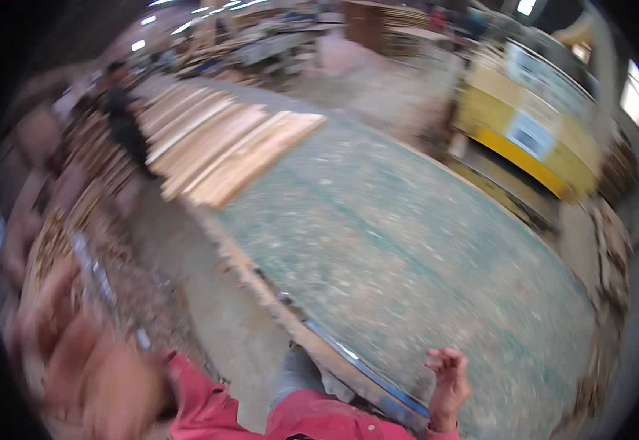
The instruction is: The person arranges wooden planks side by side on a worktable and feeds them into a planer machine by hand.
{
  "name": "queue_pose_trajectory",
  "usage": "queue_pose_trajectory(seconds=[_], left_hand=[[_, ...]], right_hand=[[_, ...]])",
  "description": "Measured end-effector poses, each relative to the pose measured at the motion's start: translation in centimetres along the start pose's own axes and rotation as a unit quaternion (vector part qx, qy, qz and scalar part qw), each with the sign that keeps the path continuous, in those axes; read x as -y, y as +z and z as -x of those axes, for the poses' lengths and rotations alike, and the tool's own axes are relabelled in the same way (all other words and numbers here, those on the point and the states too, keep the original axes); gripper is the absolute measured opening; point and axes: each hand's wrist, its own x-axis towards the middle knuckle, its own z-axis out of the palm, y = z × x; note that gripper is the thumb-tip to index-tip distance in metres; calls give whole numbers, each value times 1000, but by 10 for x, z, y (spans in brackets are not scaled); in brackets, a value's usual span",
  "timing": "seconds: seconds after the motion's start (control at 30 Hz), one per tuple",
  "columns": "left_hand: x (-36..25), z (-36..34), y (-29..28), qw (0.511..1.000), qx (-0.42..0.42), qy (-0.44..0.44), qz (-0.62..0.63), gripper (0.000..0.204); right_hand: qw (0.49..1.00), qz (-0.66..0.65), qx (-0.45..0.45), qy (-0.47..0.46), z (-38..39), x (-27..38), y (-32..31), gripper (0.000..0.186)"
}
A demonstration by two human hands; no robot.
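My left hand (107, 367), smeared by motion, is raised at the lower left, its fingers stretched out and apart with nothing visible in them. The red sleeve (202, 403) reaches it from below. Over the near edge of a long greenish work table (407, 242) hovers my right hand (449, 385), fingers loosely bent and apart, holding nothing. Whether it touches the surface I cannot tell. Pale dust and scraps speckle the table top. Several wooden boards (224, 147) lie side by side on its far left end, well away from both hands.
A person (125, 117) in dark clothes stands beside the boards at the far left. A yellow machine (525, 125) stands beyond the table on the right. Wood scraps (151, 301) cover the floor at left, next to a grey walkway (217, 293). Stacked wood (385, 29) stands at the back.
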Motion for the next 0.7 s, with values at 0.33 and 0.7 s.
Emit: queue_pose_trajectory(seconds=[0.33,0.7], left_hand=[[432,357,9,740,311,-466,-371,60],[616,505,-19,785,239,-463,-335,74]], right_hand=[[963,258,-10,81,-60,-117,166,43],[852,492,79,-160,-166,-245,431,70]])
